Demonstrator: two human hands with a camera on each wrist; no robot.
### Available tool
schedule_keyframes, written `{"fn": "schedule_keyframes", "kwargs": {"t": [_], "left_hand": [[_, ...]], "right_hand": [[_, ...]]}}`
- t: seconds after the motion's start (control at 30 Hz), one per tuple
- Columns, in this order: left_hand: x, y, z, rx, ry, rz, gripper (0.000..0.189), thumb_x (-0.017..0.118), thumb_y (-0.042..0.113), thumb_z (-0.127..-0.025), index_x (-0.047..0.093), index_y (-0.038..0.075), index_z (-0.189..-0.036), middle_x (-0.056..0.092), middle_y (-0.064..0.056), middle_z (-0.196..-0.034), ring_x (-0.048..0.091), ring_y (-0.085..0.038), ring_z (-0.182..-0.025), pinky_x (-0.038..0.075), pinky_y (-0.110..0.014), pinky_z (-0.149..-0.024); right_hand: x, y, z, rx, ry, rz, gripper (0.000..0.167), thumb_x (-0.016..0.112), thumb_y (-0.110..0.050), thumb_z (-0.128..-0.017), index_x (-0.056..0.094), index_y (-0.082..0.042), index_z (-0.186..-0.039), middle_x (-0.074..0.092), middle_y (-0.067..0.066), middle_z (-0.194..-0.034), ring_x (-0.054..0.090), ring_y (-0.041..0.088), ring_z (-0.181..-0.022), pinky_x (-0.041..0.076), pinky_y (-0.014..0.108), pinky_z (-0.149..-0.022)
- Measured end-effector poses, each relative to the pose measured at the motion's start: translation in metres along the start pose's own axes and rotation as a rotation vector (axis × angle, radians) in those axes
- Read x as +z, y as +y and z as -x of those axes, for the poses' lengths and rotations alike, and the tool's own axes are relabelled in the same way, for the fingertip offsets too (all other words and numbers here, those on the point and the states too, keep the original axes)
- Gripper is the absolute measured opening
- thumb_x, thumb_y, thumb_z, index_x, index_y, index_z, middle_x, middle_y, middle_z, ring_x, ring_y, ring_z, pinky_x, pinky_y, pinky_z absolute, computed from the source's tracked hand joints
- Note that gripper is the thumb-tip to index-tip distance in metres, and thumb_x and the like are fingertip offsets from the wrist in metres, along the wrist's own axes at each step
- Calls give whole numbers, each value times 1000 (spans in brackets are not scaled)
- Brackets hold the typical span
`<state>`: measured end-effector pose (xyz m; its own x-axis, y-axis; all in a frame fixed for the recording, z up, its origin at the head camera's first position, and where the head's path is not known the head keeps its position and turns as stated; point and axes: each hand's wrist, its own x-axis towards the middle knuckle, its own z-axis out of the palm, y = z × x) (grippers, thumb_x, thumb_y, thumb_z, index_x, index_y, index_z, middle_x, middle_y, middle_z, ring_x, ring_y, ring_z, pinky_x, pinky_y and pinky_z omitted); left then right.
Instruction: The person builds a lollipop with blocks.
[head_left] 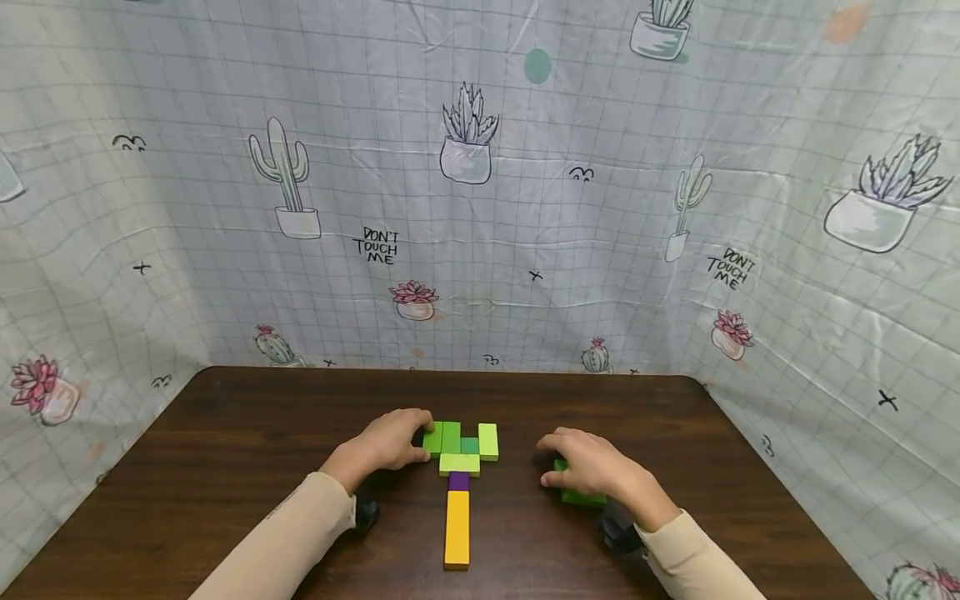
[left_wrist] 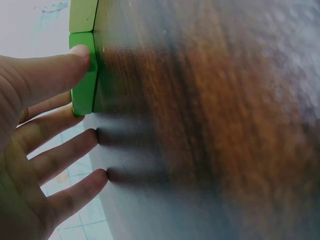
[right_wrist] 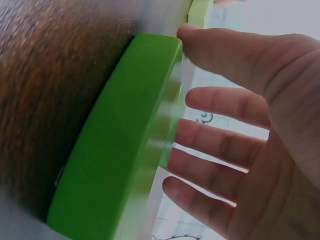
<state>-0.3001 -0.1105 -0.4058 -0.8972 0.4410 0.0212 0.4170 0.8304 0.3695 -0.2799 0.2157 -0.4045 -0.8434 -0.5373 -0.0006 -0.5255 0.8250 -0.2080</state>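
In the head view, my left hand [head_left: 390, 440] is at the left end of a flat group of blocks. Its thumb and forefinger pinch the outermost green block [head_left: 432, 439]; the left wrist view shows the thumb on the near face of that green block [left_wrist: 86, 90], with the other fingers spread and their tips at the table. Over at the right, my right hand [head_left: 588, 462] hovers above green blocks [head_left: 583, 499], partly hiding them. Seen from the right wrist, a long green block [right_wrist: 115, 135] lies beside the extended fingers, thumb tip close to its upper corner.
Joined to the pinched block are another green block [head_left: 451, 437], a dark green square [head_left: 469, 446], a light green block [head_left: 488, 442] and a lime block [head_left: 459, 465]. A purple block [head_left: 458, 481] and long yellow block [head_left: 457, 529] run toward me on the brown table [head_left: 262, 467].
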Motion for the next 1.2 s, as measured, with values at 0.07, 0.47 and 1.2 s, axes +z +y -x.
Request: {"fn": "schedule_keyframes", "kwargs": {"t": [0.07,0.47,1.2], "left_hand": [[0,-1,0,-1,0,3,36,75,25,-84,62,11,-114,61,-7,-116,56,-29,-108,46,-46,-89],[2,-2,-1,-4,0,7,36,76,25,-84,63,11,-114,60,-8,-117,56,-29,-109,46,-47,-90],[3,-2,-2,-2,10,-7,36,76,25,-84,62,11,-115,60,-8,-117,56,-29,-110,46,-47,-91]], "right_hand": [[0,0,0,6,-7,1,44,74,-37,-83,64,-16,-121,59,-3,-112,58,20,-101,48,41,-81],[-1,0,3,-25,6,28,33,74,-28,-84,67,-16,-114,60,-4,-104,58,17,-91,48,38,-73],[6,1,-2,-100,68,8,29,74,-22,-85,68,-13,-112,60,-3,-102,59,15,-91,49,36,-75]]}}
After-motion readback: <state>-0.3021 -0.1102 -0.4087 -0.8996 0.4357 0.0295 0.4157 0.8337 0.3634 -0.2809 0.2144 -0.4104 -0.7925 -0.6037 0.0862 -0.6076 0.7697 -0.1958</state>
